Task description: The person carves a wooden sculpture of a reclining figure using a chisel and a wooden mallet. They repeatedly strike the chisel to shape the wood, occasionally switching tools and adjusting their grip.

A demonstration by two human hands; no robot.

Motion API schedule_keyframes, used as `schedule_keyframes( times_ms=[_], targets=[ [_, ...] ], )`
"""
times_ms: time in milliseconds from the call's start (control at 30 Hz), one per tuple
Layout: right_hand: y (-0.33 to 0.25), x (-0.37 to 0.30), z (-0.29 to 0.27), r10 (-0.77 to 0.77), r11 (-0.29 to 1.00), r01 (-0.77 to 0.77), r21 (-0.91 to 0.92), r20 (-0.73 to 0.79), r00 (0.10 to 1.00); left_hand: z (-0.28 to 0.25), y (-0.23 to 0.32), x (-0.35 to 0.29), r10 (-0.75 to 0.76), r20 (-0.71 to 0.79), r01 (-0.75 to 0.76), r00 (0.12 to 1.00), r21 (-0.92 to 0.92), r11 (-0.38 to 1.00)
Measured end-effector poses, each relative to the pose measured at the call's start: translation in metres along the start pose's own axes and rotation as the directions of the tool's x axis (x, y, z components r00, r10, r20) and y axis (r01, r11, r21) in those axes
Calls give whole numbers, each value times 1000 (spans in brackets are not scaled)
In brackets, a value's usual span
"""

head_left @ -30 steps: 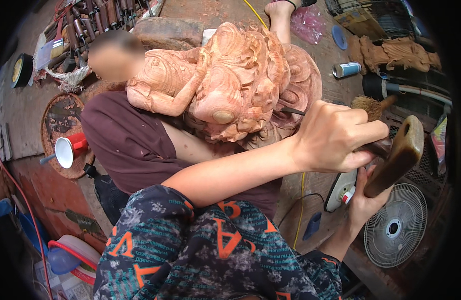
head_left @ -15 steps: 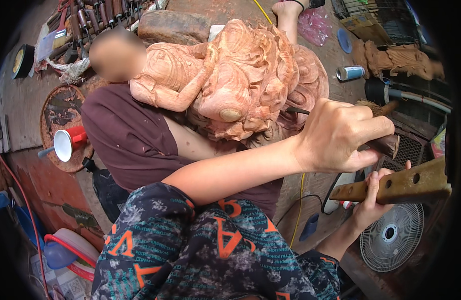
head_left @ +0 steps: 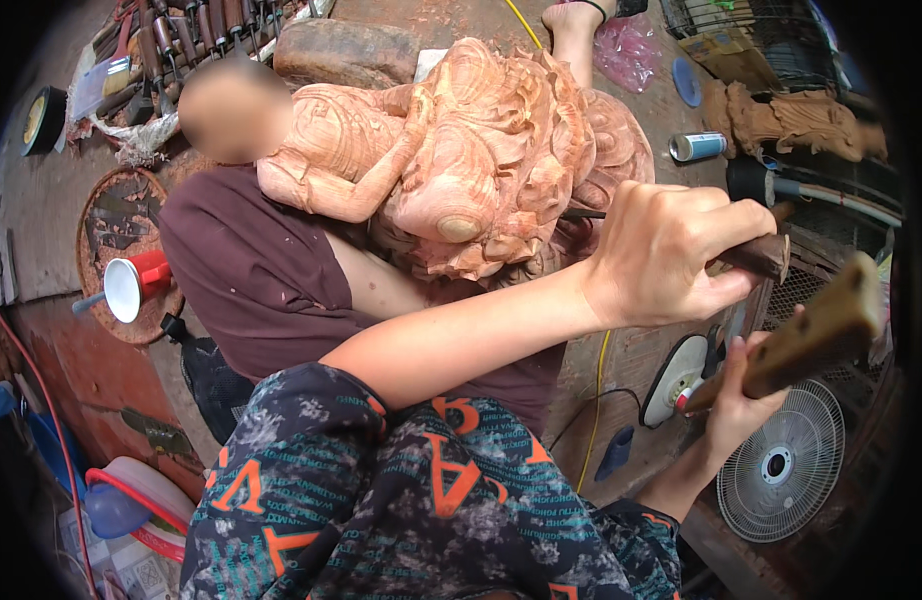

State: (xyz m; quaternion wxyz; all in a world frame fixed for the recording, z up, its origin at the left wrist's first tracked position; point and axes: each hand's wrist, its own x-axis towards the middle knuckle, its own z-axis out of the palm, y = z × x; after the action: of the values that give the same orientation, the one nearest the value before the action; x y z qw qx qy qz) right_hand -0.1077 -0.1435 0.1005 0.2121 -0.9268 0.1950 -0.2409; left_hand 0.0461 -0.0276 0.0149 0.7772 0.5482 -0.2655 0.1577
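Observation:
A reddish wooden carving of a seated figure [head_left: 446,190] lies on its side across my lap, its base to the right. My left hand [head_left: 656,250] is closed round the handle of a wood chisel [head_left: 766,257]; the dark blade points left at the carving's base, and its tip is hidden from me. Below and to the right, my right hand [head_left: 736,410] grips the narrow end of a long wooden mallet [head_left: 821,325] with holes in its side. The mallet's broad end is raised, apart from the chisel handle.
Several chisels [head_left: 196,30] lie in a bundle at the far left. A red and white cup [head_left: 131,288] sits on a round tray [head_left: 93,270] with wood chips. A fan [head_left: 781,465] stands at lower right. A can [head_left: 698,146] and another carving [head_left: 791,122] lie far right.
The mallet's broad end has swung upward and toward the chisel handle. My left hand and the chisel have shifted slightly left.

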Motion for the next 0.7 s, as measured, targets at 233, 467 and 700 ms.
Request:
schedule_keyframes(
  times_ms=[233,467,700],
  targets=[
    [-6,3,-1,8,996,-6,-87,26,1000,-3,-1,0,-25,11,25,1000,1,1000],
    [-21,14,2,68,959,-57,278,-29,997,-3,5,4,-25,-5,25,1000,-54,998],
    [-13,9,-1,101,988,-107,112,60,993,-3,-2,3,-36,-20,35,999,-34,999]
  ],
)
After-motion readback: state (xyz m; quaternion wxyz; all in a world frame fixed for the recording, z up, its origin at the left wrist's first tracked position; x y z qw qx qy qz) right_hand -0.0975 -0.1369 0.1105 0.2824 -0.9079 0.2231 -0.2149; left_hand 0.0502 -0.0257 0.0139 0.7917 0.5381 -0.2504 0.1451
